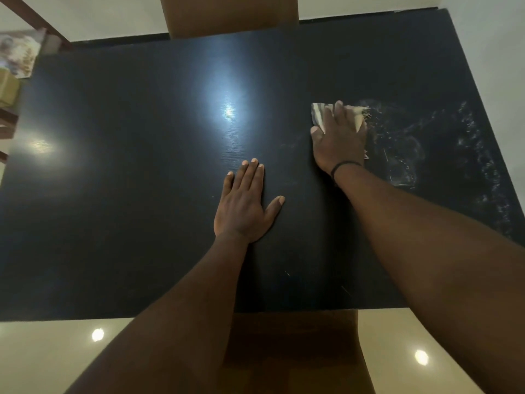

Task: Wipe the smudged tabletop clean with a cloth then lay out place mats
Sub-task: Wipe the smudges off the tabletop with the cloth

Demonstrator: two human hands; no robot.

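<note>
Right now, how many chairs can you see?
2: one chair at the table's far edge, one chair at the near edge between the arms. Others may be out of view.

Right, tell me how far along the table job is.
Done: the tabletop left of the hands looks smudge-free and glossy. In hand: the right hand presses the cloth flat at the edge of the white smudges, while the left hand rests flat on the table. Left: those right-side smudges, then the place mats, none in view.
</note>
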